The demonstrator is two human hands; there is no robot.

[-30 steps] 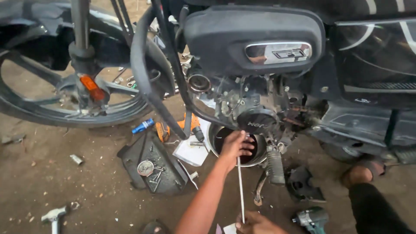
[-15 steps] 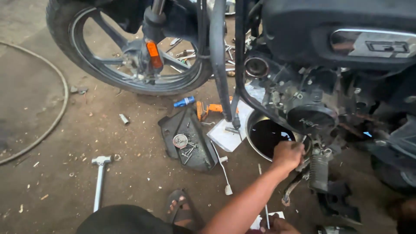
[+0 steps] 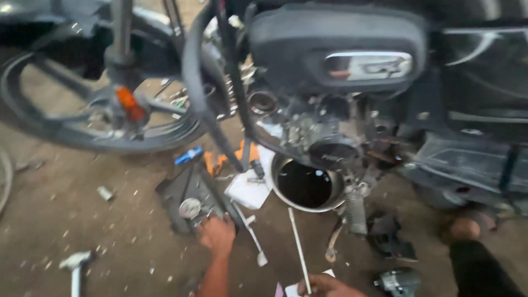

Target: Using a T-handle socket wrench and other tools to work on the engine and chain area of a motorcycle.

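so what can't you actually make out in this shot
- Head view, right hand: cut off by the bottom edge, so its grip on the thin rod is unclear.
- Left hand: seen from the back; its fingers hide what they touch on the dark mat.
- Small parts on the mat: too blurred to identify.
- Metal bowl: contents too dark to tell.
- Hammer: handle cut off by the bottom edge.

Black motorcycle [image 3: 352, 66] standing on dirt ground [image 3: 66, 231], spoked front wheel [image 3: 93, 104] at left. Round metal pan of dark oil [image 3: 304, 184] beneath the engine. Hammer [image 3: 74, 264] lying at lower left, cordless power tool [image 3: 399, 281] at lower right.
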